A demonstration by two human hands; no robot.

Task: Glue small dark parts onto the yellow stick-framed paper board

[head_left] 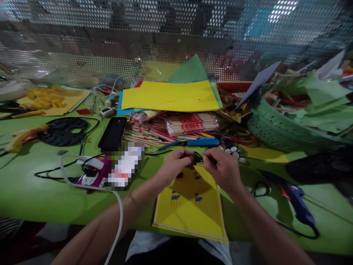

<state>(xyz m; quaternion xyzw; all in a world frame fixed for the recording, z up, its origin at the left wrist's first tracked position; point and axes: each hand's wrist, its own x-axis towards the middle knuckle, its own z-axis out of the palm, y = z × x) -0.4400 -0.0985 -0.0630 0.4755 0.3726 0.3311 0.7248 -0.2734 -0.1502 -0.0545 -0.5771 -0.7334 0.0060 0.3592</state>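
Note:
My left hand [176, 165] is above the far edge of a yellow board [190, 217], thumb and fingers pinched together. Close by on its right, my right hand [224, 169] is pinched too. Something small and dark [198, 158] shows between the fingertips, too blurred and covered to name. A black cord [157, 152] runs along the table behind the left hand. Pale strips edge the board, and several small dark-blue and orange chair-like shapes [175, 198] are on its face. Several whitish pebbles [234, 152] lie just beyond my right hand.
Left are a phone [125, 167], a purple power strip [96, 176] and a yellow glue gun [27, 138]. Behind lie a blue cutter [202, 142], bundled sticks [193, 123] and yellow sheets [171, 95]. Right are a green basket [275, 125] and blue glue gun [299, 202].

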